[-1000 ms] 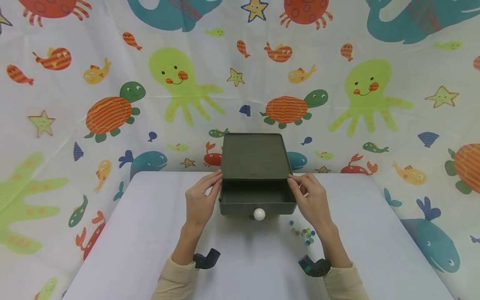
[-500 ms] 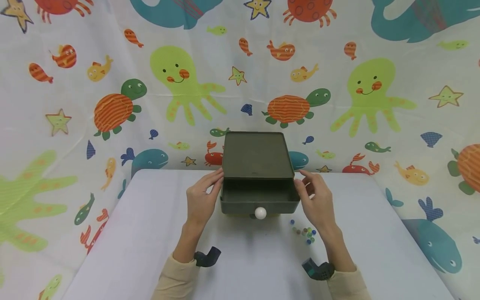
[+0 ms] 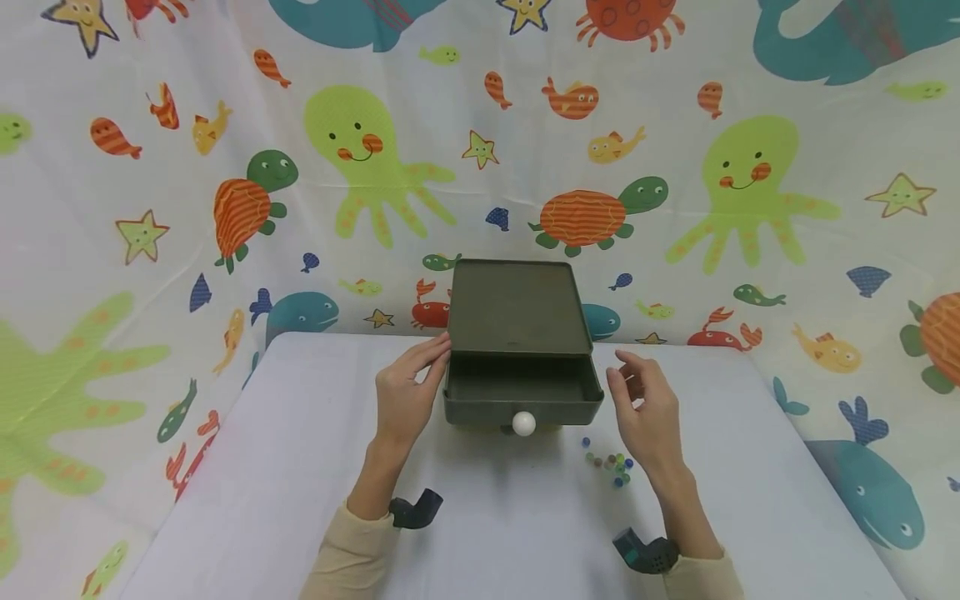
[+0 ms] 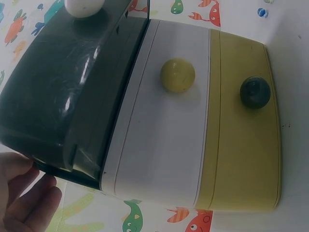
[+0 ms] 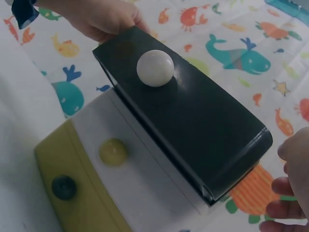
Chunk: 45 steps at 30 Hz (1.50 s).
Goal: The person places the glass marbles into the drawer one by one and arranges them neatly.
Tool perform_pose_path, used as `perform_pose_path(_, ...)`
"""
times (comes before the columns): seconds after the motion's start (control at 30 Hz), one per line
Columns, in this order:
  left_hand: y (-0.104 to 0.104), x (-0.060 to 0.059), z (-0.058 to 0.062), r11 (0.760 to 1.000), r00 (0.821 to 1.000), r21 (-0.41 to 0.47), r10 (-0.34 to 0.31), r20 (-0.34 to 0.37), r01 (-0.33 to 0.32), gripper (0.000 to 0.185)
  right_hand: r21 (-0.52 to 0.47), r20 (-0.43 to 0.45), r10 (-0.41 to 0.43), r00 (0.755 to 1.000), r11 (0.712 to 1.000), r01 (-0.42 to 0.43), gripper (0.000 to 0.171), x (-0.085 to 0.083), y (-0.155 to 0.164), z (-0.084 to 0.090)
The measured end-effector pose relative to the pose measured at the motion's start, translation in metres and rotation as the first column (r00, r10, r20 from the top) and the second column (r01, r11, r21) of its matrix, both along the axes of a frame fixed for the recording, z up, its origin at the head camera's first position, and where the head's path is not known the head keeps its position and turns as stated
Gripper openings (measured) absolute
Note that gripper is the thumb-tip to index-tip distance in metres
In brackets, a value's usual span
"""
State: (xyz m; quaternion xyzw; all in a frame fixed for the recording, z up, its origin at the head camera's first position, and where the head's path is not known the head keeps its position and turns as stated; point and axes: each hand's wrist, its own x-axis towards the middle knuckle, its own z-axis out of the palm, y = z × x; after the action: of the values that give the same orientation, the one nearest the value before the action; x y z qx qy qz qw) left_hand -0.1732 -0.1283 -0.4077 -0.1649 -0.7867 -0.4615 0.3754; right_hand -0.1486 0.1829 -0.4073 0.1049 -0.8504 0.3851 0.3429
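A small cabinet with three stacked drawers stands at the back of the table. Its dark green top drawer (image 3: pixel 480 411) is pulled out under the green top panel (image 3: pixel 520 308) and has a white knob (image 5: pixel 155 68). Below it sit a white drawer (image 4: pixel 159 130) with a yellow knob and a yellow drawer (image 4: pixel 241 159) with a green knob. My left hand (image 3: pixel 405 396) touches the cabinet's left side near the top panel's front corner, fingers fairly straight. My right hand (image 3: pixel 648 408) is apart from the right side, fingers loosely bent, holding nothing.
Several small glass marbles (image 3: pixel 618 468) lie on the white table (image 3: pixel 300 467), right of the cabinet and near my right forearm. A cloth printed with sea animals (image 3: pixel 420 117) hangs behind the table's back edge.
My right hand has come away from the cabinet's right front corner and moved to the right. My left hand stays at the left side. The top drawer remains pulled out.
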Motion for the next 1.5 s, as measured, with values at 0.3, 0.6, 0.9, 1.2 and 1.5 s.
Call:
perform_pose_path(0.3,0.001,0.001,0.001,1.0,1.0,0.0,0.011,0.002,-0.011,0.022,0.013,0.057,-0.037,0.998,0.999,0.037,0.028,0.003,0.004,-0.011)
perform_pose_path(0.6,0.003,0.001,-0.001,1.0,1.0,0.007,0.015,-0.022,-0.015,0.021,0.048,0.114,-0.072,0.991,0.997,0.067,0.027,0.006,0.009,-0.026)
perform_pose_path(0.9,0.005,0.001,-0.002,1.0,1.0,0.027,0.006,-0.016,-0.006,0.02,0.077,0.145,-0.077,0.986,0.995,0.066,0.024,0.006,0.015,-0.04)
perform_pose_path(1.2,0.004,0.001,-0.002,0.999,1.0,0.037,-0.009,-0.016,0.009,0.021,0.124,0.219,-0.076,0.973,0.991,0.05,0.02,0.005,0.023,-0.055)
perform_pose_path(1.5,0.003,0.0,-0.002,0.999,1.0,0.035,-0.008,-0.011,0.009,0.022,0.176,0.292,-0.074,0.953,0.984,0.023,0.018,0.003,0.028,-0.071)
